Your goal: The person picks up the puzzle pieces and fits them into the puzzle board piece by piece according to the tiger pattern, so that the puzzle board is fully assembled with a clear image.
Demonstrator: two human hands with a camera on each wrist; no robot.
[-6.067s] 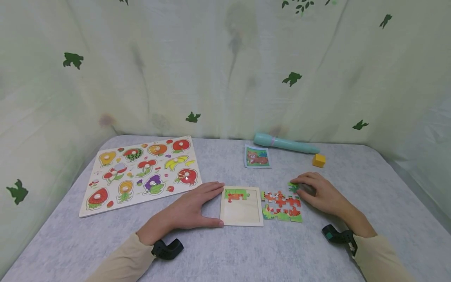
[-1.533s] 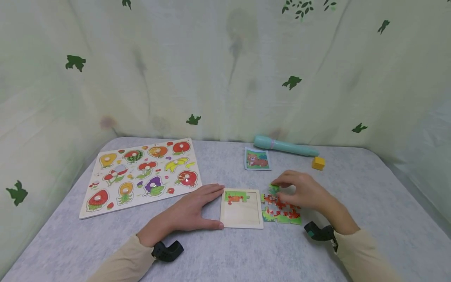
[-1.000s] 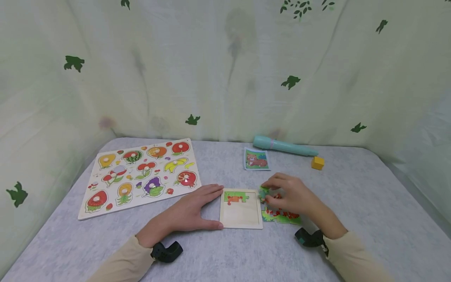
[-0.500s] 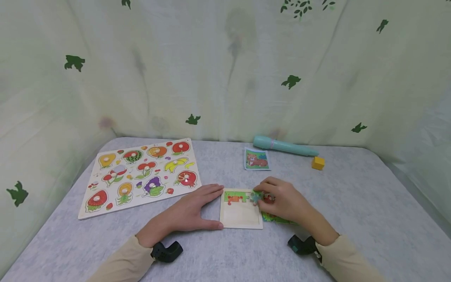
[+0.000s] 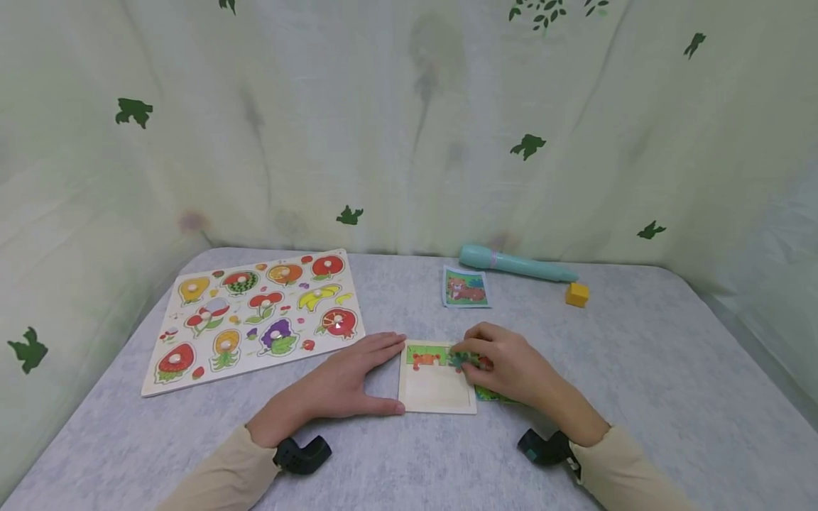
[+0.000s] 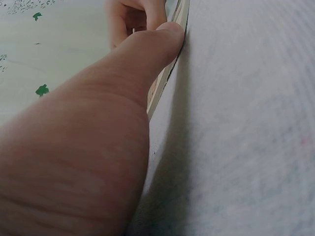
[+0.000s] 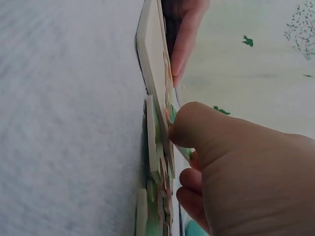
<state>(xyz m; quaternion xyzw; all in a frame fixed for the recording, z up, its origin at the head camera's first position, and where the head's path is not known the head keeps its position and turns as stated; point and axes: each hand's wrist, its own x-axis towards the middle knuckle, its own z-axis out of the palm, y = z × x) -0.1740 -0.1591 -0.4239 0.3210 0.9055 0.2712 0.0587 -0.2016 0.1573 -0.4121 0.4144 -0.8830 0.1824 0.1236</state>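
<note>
A square wooden puzzle tray [image 5: 436,394] lies flat in the head view, with joined jigsaw pieces [image 5: 424,357], green with an orange animal part, at its upper left. My left hand [image 5: 341,380] rests along its left side, thumb at the lower corner and straight fingers at the upper one. Between thumb and fingers, my right hand [image 5: 514,365] pinches a green jigsaw piece [image 5: 456,360] over the tray's upper right corner. Loose jigsaw pieces [image 5: 491,395] lie right of the tray, partly hidden under the right hand. In the right wrist view, the right thumb [image 7: 192,125] sits at the tray edge.
A fruit peg puzzle board [image 5: 255,319] lies at the left. Behind the tray are a picture card [image 5: 466,287] of a bear-like animal and a long teal pen-shaped thing [image 5: 517,264]. A yellow cube [image 5: 577,294] stands at the right. Printed curtain [image 5: 409,128] surrounds the table.
My right hand has carried the green piece leftward from beyond the loose pieces to the tray's upper right corner. The left hand has stayed at the tray's left side.
</note>
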